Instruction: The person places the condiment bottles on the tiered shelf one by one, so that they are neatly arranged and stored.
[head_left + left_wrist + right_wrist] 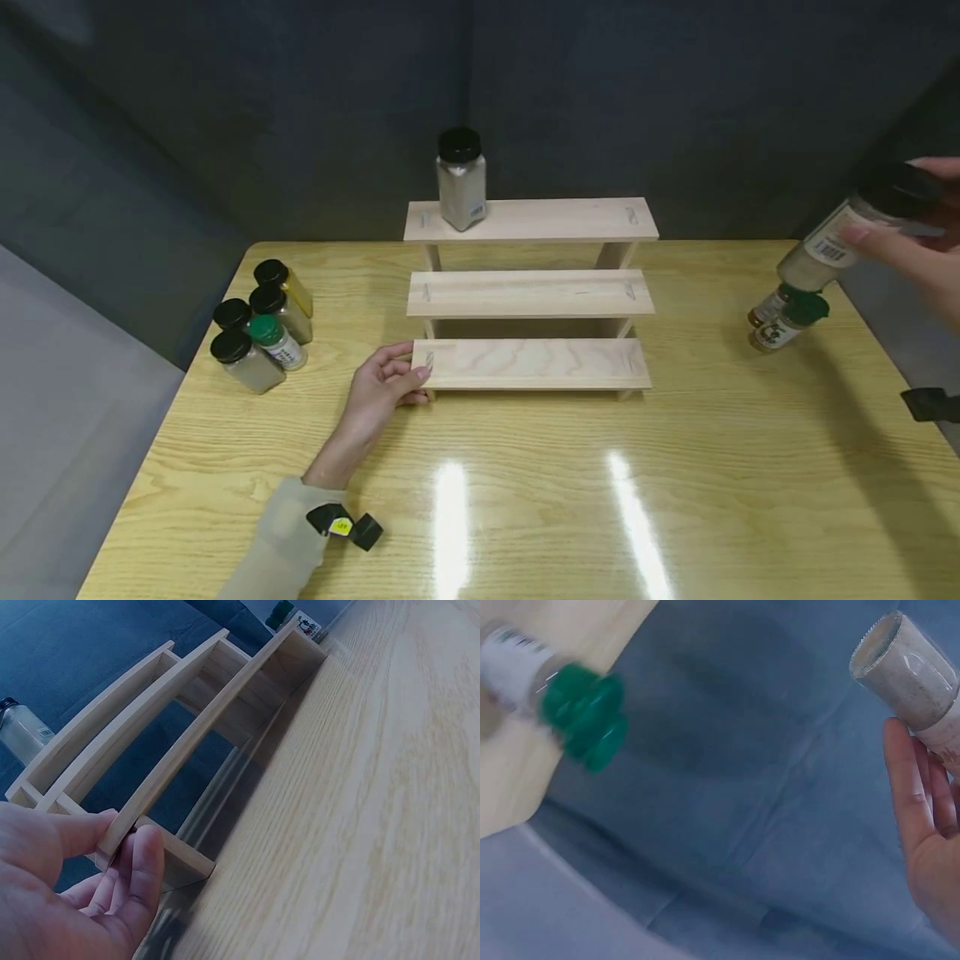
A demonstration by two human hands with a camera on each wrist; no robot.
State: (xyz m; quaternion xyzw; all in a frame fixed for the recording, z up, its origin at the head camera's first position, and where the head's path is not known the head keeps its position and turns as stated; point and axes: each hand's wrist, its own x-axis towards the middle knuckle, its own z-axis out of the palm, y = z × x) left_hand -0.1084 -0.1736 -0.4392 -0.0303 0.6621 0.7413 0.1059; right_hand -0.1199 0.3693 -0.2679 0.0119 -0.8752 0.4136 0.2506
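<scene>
Dark backdrop [540, 108]: rising at 12 o'clock in our head view.
Wooden tabletop [528, 508]: meeting the backdrop along its far edge, its left edge slanting toward 8 o'clock, its right edge toward 4; a broad stretch is running down to 6.
Three-tier rack [531, 294]: standing at our clock's centre, near the far edge, its boards stepping down toward us.
Left hand [378, 387]: at 8 o'clock, we are pinching the lowest board's left end, thumb on top, fingers curling beneath.
Right hand [926, 271]: raised at 3 o'clock, partly out of frame, we are curling thumb and fingers round the held jar [828, 248], which is tilting in the air, base pointing toward 8.
Green-capped pair [780, 329]: sitting at 3 o'clock near the right edge, tabletop separating it from the rack.
Top-tier jar [462, 192]: standing upright at 11 o'clock, board stretching away on its right.
Five-jar cluster [288, 312]: crowding at 9 o'clock near the left edge, a strip of wood lying between it and our left fingers.
</scene>
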